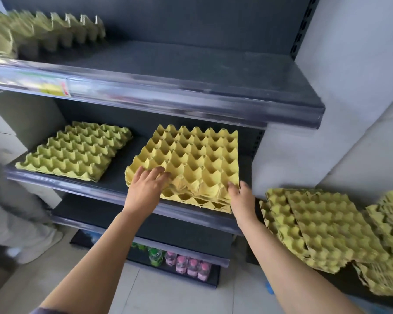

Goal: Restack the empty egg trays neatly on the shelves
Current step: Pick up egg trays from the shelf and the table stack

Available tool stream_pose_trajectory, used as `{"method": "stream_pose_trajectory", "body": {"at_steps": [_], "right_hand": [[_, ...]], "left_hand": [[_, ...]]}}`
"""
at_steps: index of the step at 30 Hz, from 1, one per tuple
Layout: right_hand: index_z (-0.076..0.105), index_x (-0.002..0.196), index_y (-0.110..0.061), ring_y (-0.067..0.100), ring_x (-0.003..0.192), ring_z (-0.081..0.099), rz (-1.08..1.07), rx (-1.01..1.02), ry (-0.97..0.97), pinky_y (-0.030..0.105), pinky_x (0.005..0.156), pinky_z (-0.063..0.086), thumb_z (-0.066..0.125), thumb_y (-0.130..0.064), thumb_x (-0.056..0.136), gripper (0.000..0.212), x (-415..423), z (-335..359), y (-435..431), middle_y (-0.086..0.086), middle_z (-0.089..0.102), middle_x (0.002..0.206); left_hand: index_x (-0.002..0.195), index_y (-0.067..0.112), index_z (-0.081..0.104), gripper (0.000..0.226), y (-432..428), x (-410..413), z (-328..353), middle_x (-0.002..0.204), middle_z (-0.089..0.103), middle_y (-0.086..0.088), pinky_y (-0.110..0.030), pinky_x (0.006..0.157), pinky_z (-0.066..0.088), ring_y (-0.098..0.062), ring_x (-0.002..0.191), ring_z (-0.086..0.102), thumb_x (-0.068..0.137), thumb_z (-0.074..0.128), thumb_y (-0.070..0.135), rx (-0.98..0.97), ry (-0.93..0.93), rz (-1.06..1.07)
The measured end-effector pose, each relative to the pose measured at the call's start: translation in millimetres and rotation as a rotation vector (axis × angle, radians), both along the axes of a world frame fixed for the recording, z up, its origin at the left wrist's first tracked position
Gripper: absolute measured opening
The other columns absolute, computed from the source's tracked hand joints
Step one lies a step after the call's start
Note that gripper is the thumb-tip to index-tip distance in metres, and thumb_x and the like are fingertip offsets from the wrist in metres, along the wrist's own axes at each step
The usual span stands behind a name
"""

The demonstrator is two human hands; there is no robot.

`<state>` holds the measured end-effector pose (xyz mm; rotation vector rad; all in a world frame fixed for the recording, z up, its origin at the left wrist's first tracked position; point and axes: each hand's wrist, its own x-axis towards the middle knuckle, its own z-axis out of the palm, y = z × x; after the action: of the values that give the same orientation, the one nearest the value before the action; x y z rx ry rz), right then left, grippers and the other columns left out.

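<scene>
The stack of egg trays [191,159] lies on the middle shelf [118,177], at the front edge near its right end. The left hand [149,184] presses flat on the stack's front left corner. The right hand [242,197] grips its front right corner.

Matt pulp-paper egg trays [191,159]; glossy shelf edge [168,96].

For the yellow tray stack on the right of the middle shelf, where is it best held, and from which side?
Probably by its two front corners, coming from the front: the yellow tray stack overhangs the middle shelf lip, so fingers can slip under, and the upper shelf covers it from above. The left hand and right hand are at those corners.
</scene>
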<state>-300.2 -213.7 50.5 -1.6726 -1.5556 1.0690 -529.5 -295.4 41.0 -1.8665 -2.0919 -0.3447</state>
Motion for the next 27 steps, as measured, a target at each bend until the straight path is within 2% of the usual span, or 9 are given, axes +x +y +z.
{"method": "stream_pose_trajectory", "body": {"at_steps": [3, 6, 8, 11, 15, 20, 22, 25, 27], "right_hand": [[0.046, 0.131, 0.003, 0.036, 0.121, 0.049, -0.016, 0.013, -0.050, 0.040, 0.097, 0.038, 0.043, -0.030, 0.101, 0.045, -4, -6, 8, 0.019, 0.055, 0.129], [0.049, 0.129, 0.001, 0.037, 0.110, 0.055, -0.021, 0.019, -0.103, 0.039, 0.085, 0.042, 0.040, -0.035, 0.100, 0.047, -2, -18, 11, 0.018, 0.062, 0.115], [0.049, 0.128, 0.002, 0.038, 0.112, 0.055, -0.017, 0.018, -0.134, 0.036, 0.080, 0.039, 0.040, -0.037, 0.100, 0.049, -2, -25, 13, 0.021, 0.061, 0.118], [0.046, 0.133, 0.002, 0.035, 0.122, 0.050, -0.021, 0.013, -0.148, 0.036, 0.091, 0.040, 0.041, -0.034, 0.101, 0.049, -2, -27, 13, 0.020, 0.055, 0.131], [0.043, 0.135, 0.002, 0.036, 0.125, 0.048, -0.017, 0.016, -0.121, 0.037, 0.098, 0.038, 0.041, -0.033, 0.101, 0.049, -3, -29, 13, 0.021, 0.053, 0.134], [0.050, 0.124, 0.002, 0.037, 0.112, 0.056, -0.060, 0.074, -0.087, 0.035, 0.085, 0.041, 0.041, -0.030, 0.101, 0.041, -5, -26, 10, 0.020, 0.061, 0.116], [0.047, 0.127, 0.002, 0.036, 0.113, 0.055, -0.055, 0.085, -0.075, 0.034, 0.086, 0.041, 0.041, -0.031, 0.101, 0.042, -7, -24, 9, 0.019, 0.060, 0.118], [0.038, 0.139, 0.000, 0.035, 0.127, 0.045, 0.000, 0.016, -0.127, 0.039, 0.100, 0.037, 0.042, -0.039, 0.100, 0.055, -9, -26, 12, 0.018, 0.050, 0.137], [0.037, 0.142, -0.007, 0.036, 0.128, 0.043, 0.044, -0.050, -0.225, 0.046, 0.103, 0.039, 0.044, -0.050, 0.096, 0.063, -8, -34, 19, 0.017, 0.044, 0.140]], "left_hand": [[0.106, 0.024, 0.068, 0.059, 8, -1, -7, 0.109, 0.065, -0.002, -0.048, 0.095, 0.045, -0.028, 0.086, 0.065, 0.053, 0.084, 0.004, -0.034, 0.005, -0.014], [0.103, 0.026, 0.068, 0.057, 12, 0, -15, 0.107, 0.065, 0.000, -0.045, 0.092, 0.046, -0.026, 0.085, 0.066, 0.053, 0.084, 0.004, -0.047, 0.009, -0.048], [0.102, 0.026, 0.068, 0.056, 13, -2, -20, 0.105, 0.066, -0.001, -0.045, 0.091, 0.047, -0.026, 0.084, 0.066, 0.053, 0.084, 0.003, -0.036, 0.012, -0.071], [0.102, 0.024, 0.068, 0.056, 13, -4, -26, 0.105, 0.065, -0.003, -0.045, 0.090, 0.047, -0.027, 0.084, 0.065, 0.053, 0.083, 0.002, -0.023, 0.028, -0.089], [0.103, 0.022, 0.067, 0.055, 13, -3, -30, 0.107, 0.064, -0.004, -0.045, 0.093, 0.045, -0.028, 0.086, 0.064, 0.055, 0.079, -0.003, 0.003, 0.040, -0.076], [0.102, 0.018, 0.066, 0.049, 13, -2, -29, 0.109, 0.063, -0.007, -0.049, 0.098, 0.041, -0.031, 0.090, 0.062, 0.060, 0.070, -0.007, 0.048, 0.040, -0.055], [0.103, 0.017, 0.065, 0.049, 15, -3, -26, 0.110, 0.062, -0.008, -0.050, 0.099, 0.039, -0.031, 0.092, 0.062, 0.061, 0.069, -0.007, 0.067, 0.036, -0.043], [0.107, 0.019, 0.064, 0.049, 18, -6, -22, 0.113, 0.061, -0.008, -0.051, 0.104, 0.034, -0.032, 0.100, 0.060, 0.064, 0.072, -0.001, -0.017, 0.007, -0.017], [0.119, 0.024, 0.059, 0.049, 19, -7, -20, 0.124, 0.056, -0.005, -0.049, 0.110, 0.024, -0.030, 0.115, 0.054, 0.073, 0.071, 0.013, -0.159, -0.027, 0.001]]}}
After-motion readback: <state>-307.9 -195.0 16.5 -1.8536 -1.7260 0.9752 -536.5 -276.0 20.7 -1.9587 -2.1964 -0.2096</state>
